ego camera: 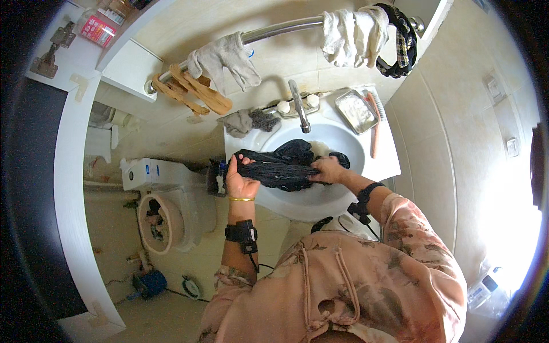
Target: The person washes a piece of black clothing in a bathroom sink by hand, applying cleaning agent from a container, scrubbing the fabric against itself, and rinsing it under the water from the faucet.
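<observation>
Black wet-looking cloth point(279, 173) is stretched between my two hands over the white washbasin point(296, 205). My left hand point(241, 176) grips its left end at the basin's left rim, palm turned up. At the other end, my right hand point(329, 169) has its fingers closed on the cloth. More of the black fabric lies bunched in the bowl behind and to the right of my right hand. Cloudy liquid shows at the bowl's back. Above the basin, the chrome faucet point(299, 105) stands between two white knobs; no flow from its spout is plain.
A metal soap tray point(357, 112) and an orange-handled brush point(375, 128) sit at the right rim. Grey socks point(246, 122) lie at the back left. White gloves point(227, 60) and tan fabric hang from a rail point(283, 30). Left stands a toilet with a basin point(148, 240) holding clothes.
</observation>
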`<state>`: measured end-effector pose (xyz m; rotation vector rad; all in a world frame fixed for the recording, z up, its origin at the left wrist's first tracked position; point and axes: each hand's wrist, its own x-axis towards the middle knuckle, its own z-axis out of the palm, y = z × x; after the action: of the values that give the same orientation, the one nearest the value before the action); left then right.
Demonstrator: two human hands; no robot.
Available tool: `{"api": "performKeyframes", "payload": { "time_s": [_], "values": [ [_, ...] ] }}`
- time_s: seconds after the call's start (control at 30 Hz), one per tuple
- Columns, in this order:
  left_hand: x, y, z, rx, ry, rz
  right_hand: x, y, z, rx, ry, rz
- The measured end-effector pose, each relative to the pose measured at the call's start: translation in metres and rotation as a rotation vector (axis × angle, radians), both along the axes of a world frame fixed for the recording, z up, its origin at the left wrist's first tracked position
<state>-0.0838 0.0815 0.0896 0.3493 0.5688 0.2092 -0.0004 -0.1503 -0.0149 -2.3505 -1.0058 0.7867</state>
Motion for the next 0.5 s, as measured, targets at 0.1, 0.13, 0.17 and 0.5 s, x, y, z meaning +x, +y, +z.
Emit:
{"api": "performKeyframes", "payload": {
  "time_s": [0.1, 0.13, 0.17, 0.5],
  "values": [
    [-0.008, 0.008, -0.026, -0.089, -0.065, -0.035, 0.016, -0.023, -0.009, 0.197, 0.390, -0.283],
    [-0.007, 0.001, -0.029, -0.135, 0.018, -0.026, 0.015, -0.022, -0.006, 0.194, 0.386, -0.288],
    [-0.005, -0.006, -0.031, -0.181, 0.101, -0.019, 0.013, -0.019, -0.004, 0.504, 0.804, -0.635],
    [0.008, -0.063, -0.081, -0.083, 0.022, -0.301, -0.053, 0.061, 0.071, 0.739, -0.310, -0.295]
  ]
}}
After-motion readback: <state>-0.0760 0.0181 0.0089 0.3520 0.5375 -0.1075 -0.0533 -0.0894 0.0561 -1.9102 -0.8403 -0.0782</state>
